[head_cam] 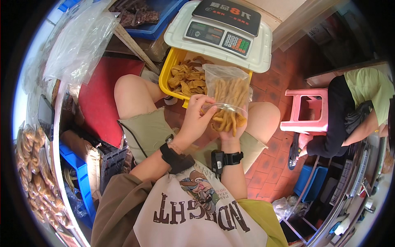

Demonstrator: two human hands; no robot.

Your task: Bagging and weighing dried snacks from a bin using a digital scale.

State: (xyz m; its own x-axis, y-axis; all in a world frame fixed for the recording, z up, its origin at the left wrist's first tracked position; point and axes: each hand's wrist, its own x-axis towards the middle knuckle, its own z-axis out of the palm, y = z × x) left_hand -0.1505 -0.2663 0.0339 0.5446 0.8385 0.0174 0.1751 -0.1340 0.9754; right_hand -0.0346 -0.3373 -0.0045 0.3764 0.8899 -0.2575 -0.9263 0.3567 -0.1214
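Observation:
A clear plastic bag (226, 83) of long yellow-brown dried strips is held up between my knees, its mouth towards me. The ends of several strips (228, 119) stick out of that mouth. With thumb and fingers, my left hand (199, 112) pinches the left edge of the bag at its mouth. Beneath the protruding ends, my right hand (236, 129) cradles the bag and strips; most of its fingers are hidden behind them. Just beyond, a yellow tub (164, 78) holds curled dried brown pieces (188, 78), partly covered by the bag.
A digital scale (219, 37) stands on a white lid (264, 46) over the tub's far side. Clear plastic bags (78, 43) hang at upper left. Packed bags (37, 173) line the left shelf. To the right, a person (364, 102) sits on a pink stool (291, 111).

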